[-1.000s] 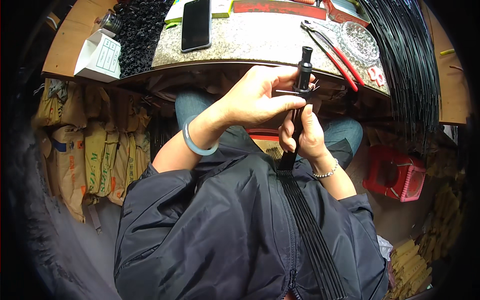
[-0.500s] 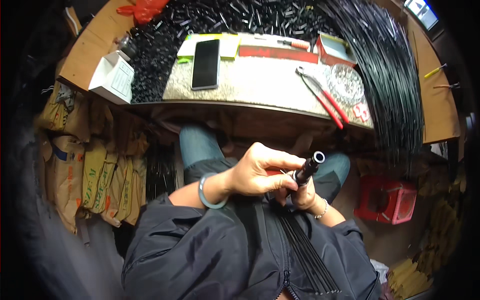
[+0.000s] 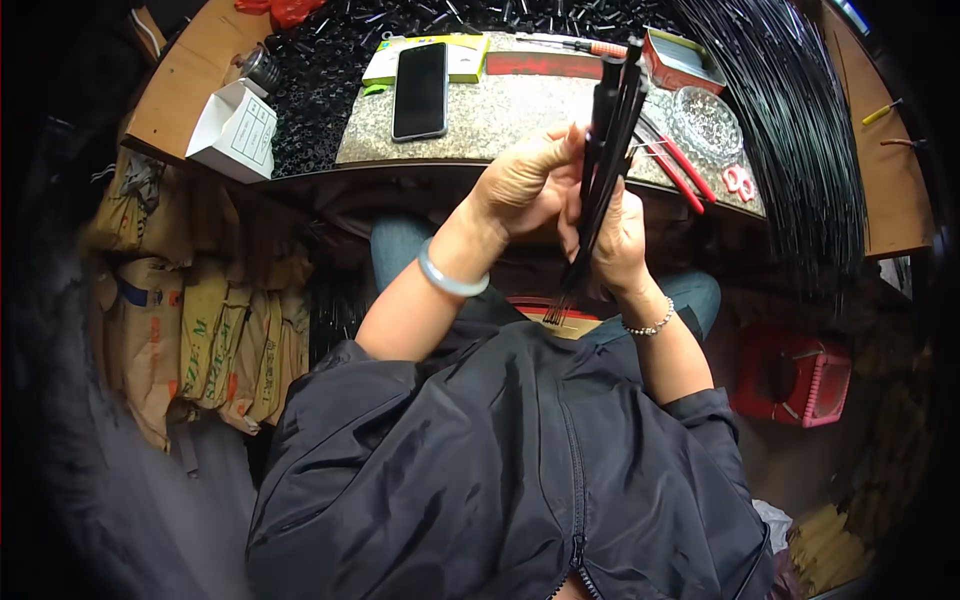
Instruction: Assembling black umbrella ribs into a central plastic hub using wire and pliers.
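Left hand [image 3: 525, 185] and right hand [image 3: 612, 235] grip the black rod bundle [image 3: 598, 180]; raised higher than before.

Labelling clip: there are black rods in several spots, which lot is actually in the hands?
The thin black rod bundle held upright between left hand and right hand. The big black rod sheaf lies untouched, draped over the bench's right end.

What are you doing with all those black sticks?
A person sits at a workbench and holds a bundle of thin black rods upright between both hands. The left hand and the right hand grip it in the middle. A phone lies on the bench beyond.
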The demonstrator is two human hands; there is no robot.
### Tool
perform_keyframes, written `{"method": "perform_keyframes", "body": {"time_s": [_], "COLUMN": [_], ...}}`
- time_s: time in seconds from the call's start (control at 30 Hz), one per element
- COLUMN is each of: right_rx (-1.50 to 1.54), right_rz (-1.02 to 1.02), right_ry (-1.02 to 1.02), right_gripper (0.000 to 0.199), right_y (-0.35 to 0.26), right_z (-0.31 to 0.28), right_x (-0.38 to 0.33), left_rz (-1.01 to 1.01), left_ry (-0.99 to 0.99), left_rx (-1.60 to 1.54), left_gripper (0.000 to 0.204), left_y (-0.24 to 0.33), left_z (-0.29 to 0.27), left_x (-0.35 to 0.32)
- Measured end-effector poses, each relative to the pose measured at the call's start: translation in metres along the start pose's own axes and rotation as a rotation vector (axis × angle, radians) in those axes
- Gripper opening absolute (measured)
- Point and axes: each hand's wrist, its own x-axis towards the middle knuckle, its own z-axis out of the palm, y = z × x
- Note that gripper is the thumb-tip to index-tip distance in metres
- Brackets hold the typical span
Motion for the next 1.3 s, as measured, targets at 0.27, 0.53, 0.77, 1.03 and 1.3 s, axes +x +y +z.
{"method": "perform_keyframes", "body": {"time_s": [0.27, 0.53, 0.77, 1.03, 1.3], "right_rx": [-0.257, 0.251, 0.241, 0.390, 0.527], "right_rz": [-0.300, -0.177, -0.149, -0.026, 0.057], "right_ry": [0.412, 0.378, 0.395, 0.305, 0.224], "right_gripper": [0.047, 0.016, 0.015, 0.017, 0.019], "right_y": [0.014, 0.012, 0.009, 0.006, 0.005], "right_z": [0.017, 0.021, 0.015, 0.006, 0.004], "right_x": [-0.007, -0.020, -0.020, -0.013, -0.005], "left_rz": [0.406, 0.524, 0.488, 0.522, 0.562], "left_ry": [0.309, 0.396, 0.365, 0.419, 0.389], "left_rx": [0.895, 0.649, 0.667, 0.596, 0.533], "left_gripper": [0.059, 0.011, 0.024, 0.023, 0.022], "left_y": [-0.023, -0.022, -0.024, -0.029, -0.031], "left_z": [0.059, 0.032, 0.024, 0.027, 0.021], "left_x": [-0.030, -0.014, -0.019, -0.019, -0.017]}}
